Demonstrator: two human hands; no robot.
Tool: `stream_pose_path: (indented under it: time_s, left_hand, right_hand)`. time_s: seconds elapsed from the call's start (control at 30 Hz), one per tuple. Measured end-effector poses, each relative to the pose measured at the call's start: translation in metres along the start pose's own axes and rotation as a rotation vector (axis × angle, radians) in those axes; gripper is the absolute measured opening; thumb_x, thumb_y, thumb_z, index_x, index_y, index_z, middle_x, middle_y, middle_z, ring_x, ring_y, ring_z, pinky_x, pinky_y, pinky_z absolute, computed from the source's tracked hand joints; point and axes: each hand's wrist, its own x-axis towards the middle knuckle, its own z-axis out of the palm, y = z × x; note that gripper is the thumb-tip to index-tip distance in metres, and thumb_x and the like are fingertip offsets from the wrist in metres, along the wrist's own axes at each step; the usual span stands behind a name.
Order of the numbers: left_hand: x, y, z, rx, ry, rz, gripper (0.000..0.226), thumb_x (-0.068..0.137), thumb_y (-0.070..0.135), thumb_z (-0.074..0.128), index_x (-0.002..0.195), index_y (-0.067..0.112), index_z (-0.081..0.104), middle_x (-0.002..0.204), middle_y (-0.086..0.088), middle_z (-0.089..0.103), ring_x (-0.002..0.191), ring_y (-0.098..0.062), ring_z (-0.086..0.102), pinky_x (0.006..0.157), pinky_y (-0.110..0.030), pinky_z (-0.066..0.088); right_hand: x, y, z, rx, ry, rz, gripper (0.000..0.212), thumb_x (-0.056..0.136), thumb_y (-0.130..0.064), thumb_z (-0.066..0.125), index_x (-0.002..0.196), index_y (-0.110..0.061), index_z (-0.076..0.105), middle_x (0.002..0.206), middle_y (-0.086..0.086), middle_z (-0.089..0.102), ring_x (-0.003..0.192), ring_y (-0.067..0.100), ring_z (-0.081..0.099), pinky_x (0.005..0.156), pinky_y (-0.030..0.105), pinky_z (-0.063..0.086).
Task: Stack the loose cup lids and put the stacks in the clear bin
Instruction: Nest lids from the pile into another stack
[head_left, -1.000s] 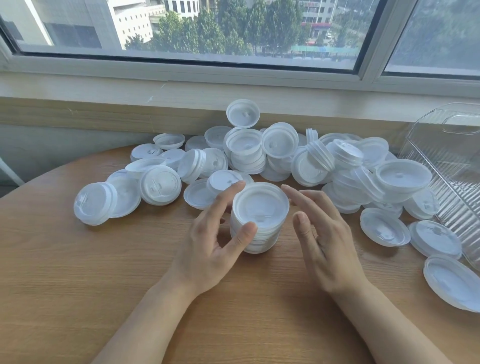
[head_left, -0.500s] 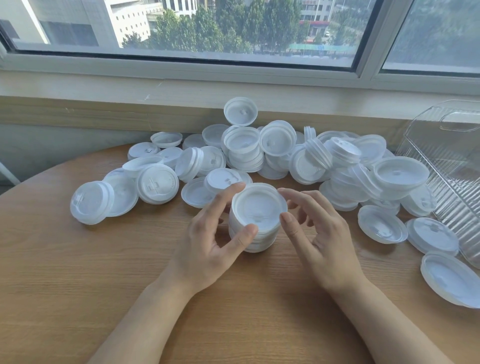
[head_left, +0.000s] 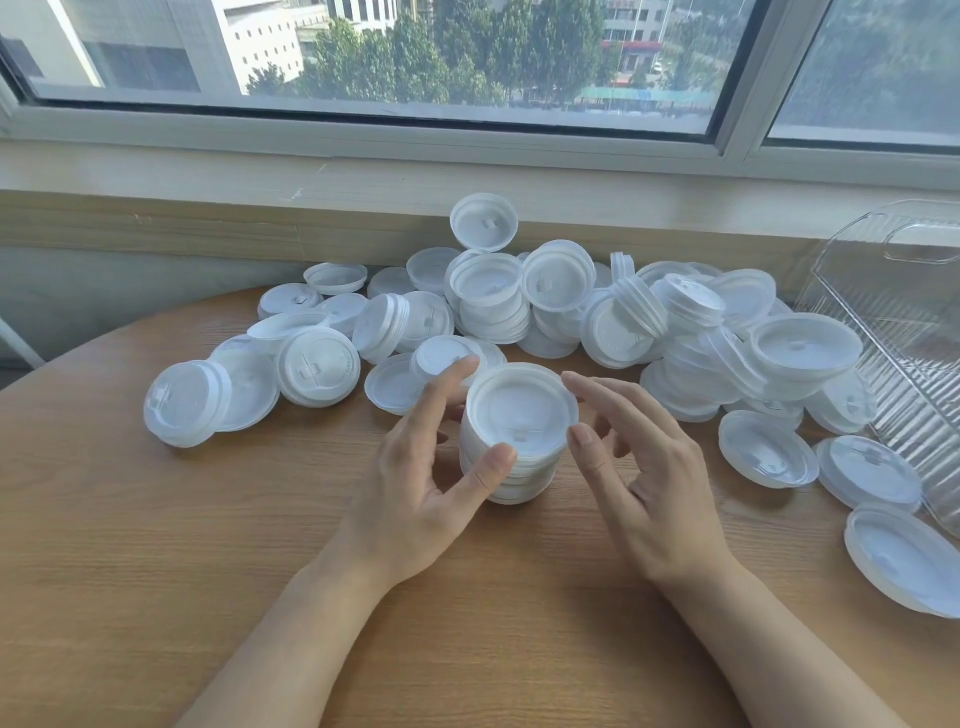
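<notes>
Left hand (head_left: 415, 488) fingers curl round the lid stack (head_left: 519, 436); right hand (head_left: 649, 478) fingers hover apart; no writing legible.

Both forearms bare, no sleeves or jewellery.

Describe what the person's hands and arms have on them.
Both forearms are bare up to the bottom edge of the picture, with no sleeve showing. The left hand and the right hand wear no gloves. No ring, watch or bracelet shows on either. The fingernails look short and unpainted.
</notes>
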Motion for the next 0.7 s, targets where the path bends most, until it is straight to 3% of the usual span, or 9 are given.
stream_pose_path:
  time_s: [0.13, 0.27, 0.53, 0.7]
  left_hand:
    - [0.0005, -0.0001, -0.0002, 0.016, -0.002, 0.007, 0.07, 0.094, 0.068, 0.057, 0.154, 0.036, 0.043, 0.139, 0.022, 0.06, 0.134, -0.009, 0.055, 0.103, -0.02, 0.044]
    - [0.0005, 0.0023, -0.0011, 0.015, 0.004, 0.028, 0.07, 0.095, 0.066, 0.056, 0.155, 0.033, 0.043, 0.144, 0.022, 0.057, 0.137, -0.01, 0.053, 0.106, -0.018, 0.042]
    - [0.0004, 0.003, -0.0002, 0.01, 0.006, 0.038, 0.065, 0.095, 0.061, 0.059, 0.151, 0.031, 0.045, 0.136, 0.021, 0.061, 0.129, -0.011, 0.058, 0.098, -0.011, 0.041]
    - [0.0011, 0.0012, 0.0003, -0.015, -0.02, 0.033, 0.066, 0.094, 0.061, 0.06, 0.152, 0.034, 0.043, 0.136, 0.019, 0.061, 0.128, -0.013, 0.06, 0.098, -0.019, 0.048]
  right_hand:
    - [-0.0005, -0.0002, 0.0001, -0.023, 0.037, -0.044, 0.038, 0.105, -0.037, 0.057, 0.136, -0.019, 0.068, 0.129, -0.011, 0.065, 0.101, 0.009, 0.062, 0.089, 0.021, 0.043]
    - [-0.0001, -0.0008, 0.0, -0.043, 0.077, -0.085, 0.036, 0.105, -0.034, 0.058, 0.135, -0.017, 0.068, 0.13, -0.01, 0.065, 0.107, 0.007, 0.06, 0.09, 0.022, 0.043]
    - [-0.0004, 0.0036, 0.001, -0.026, 0.019, -0.027, 0.037, 0.105, -0.039, 0.057, 0.133, -0.019, 0.07, 0.125, -0.012, 0.066, 0.103, 0.006, 0.061, 0.087, 0.021, 0.042]
    - [0.0005, 0.0062, 0.0012, 0.004, -0.018, 0.02, 0.038, 0.104, -0.044, 0.057, 0.133, -0.023, 0.069, 0.121, -0.017, 0.066, 0.094, 0.015, 0.063, 0.079, 0.025, 0.045]
